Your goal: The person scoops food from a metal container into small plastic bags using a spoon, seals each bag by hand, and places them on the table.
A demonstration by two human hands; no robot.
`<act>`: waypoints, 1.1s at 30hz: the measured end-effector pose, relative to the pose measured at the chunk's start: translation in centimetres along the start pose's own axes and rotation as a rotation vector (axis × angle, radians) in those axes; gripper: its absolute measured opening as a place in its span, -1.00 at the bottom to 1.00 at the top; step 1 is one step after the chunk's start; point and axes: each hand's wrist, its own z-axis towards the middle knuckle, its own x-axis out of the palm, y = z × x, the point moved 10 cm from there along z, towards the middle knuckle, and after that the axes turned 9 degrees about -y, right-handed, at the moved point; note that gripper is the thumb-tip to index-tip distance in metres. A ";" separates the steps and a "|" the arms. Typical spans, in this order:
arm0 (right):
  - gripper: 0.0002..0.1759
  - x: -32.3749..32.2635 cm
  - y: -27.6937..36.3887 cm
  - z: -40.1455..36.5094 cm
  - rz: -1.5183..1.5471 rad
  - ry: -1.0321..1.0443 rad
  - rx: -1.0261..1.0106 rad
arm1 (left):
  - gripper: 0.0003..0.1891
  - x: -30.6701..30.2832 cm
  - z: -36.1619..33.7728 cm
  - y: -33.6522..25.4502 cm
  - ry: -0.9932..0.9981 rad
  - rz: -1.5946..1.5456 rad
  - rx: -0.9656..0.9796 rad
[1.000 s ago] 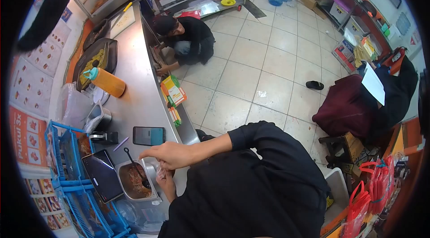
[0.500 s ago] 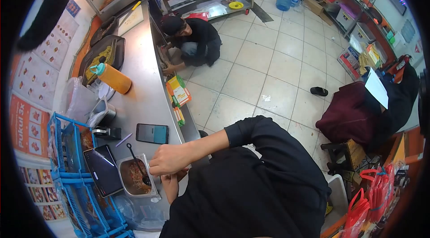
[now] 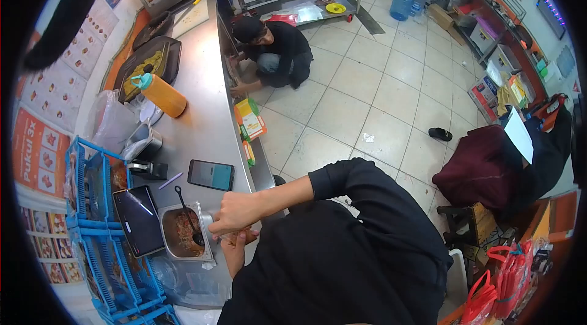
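Observation:
My right hand [image 3: 237,212] is closed with its fingertips pointing down, just above my left hand [image 3: 233,253]. The fingers of my left hand wrap round something small and brownish, mostly hidden under my right hand; I cannot make it out. Just left of both hands is a metal tray [image 3: 209,256] of chopped reddish food [image 3: 186,231], with a black spoon [image 3: 188,215] resting in it. A phone [image 3: 211,175] lies on the steel counter [image 3: 205,99] above the tray. Left of the tray are a dark tablet [image 3: 139,221] and a purple pen [image 3: 170,180].
An orange squeeze bottle [image 3: 164,96], a tape dispenser [image 3: 147,170] and blue baskets [image 3: 92,203] are on the counter side. Beyond its far edge a person in black [image 3: 284,53] crouches near green and orange boxes [image 3: 249,118]. A stool [image 3: 468,221] and red bags [image 3: 510,276] are at the right.
The view has shifted slightly, so the counter and floor items appear a little further right and lower. My hands stay close together beside the tray.

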 end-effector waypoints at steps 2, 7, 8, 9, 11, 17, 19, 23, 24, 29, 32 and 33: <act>-0.65 0.9 -0.2 0.2 0.029 0.079 0.039 | -0.76 -0.5 -0.2 0.4 0.033 0.078 -0.029; -0.72 1.2 -0.6 0.9 0.156 0.104 0.103 | -0.82 -3.9 -1.1 -4.2 -0.366 0.000 0.325; -0.80 0.4 -0.9 1.2 0.341 0.024 0.169 | -0.81 -4.6 -1.3 -4.4 -0.424 0.034 0.361; -0.83 -0.5 -1.5 1.4 0.527 -0.053 0.233 | -0.81 -4.5 -1.4 -4.9 -0.436 0.032 0.363; -0.82 -0.5 -1.9 1.3 0.657 -0.013 0.272 | -0.79 -5.4 -2.7 -6.5 -0.621 -0.046 0.438; -0.65 1.7 -2.5 0.8 0.945 0.090 0.432 | -0.82 -7.3 -5.3 -6.1 -0.872 -0.106 0.470; -0.58 2.2 -2.3 1.2 0.986 0.121 0.429 | -0.84 -8.5 -6.3 -5.8 -0.900 -0.023 0.565; -0.35 3.7 -0.8 1.5 1.045 0.228 0.420 | -0.93 -7.9 -8.2 -8.1 -0.721 0.255 0.807; -0.31 4.2 -0.4 1.5 1.080 0.239 0.421 | -0.93 -8.0 -8.8 -8.2 -0.761 0.261 0.804; -0.19 6.8 1.4 1.8 1.199 0.367 0.398 | -0.97 -7.8 -9.9 -8.1 -0.804 0.259 0.790; -0.14 8.3 2.9 1.7 1.283 0.486 0.389 | -0.93 -7.4 -10.7 -8.4 -0.869 0.441 0.796; -0.13 8.8 3.0 1.8 1.239 0.518 0.381 | -0.92 -7.4 -10.7 -8.6 -0.884 0.425 0.770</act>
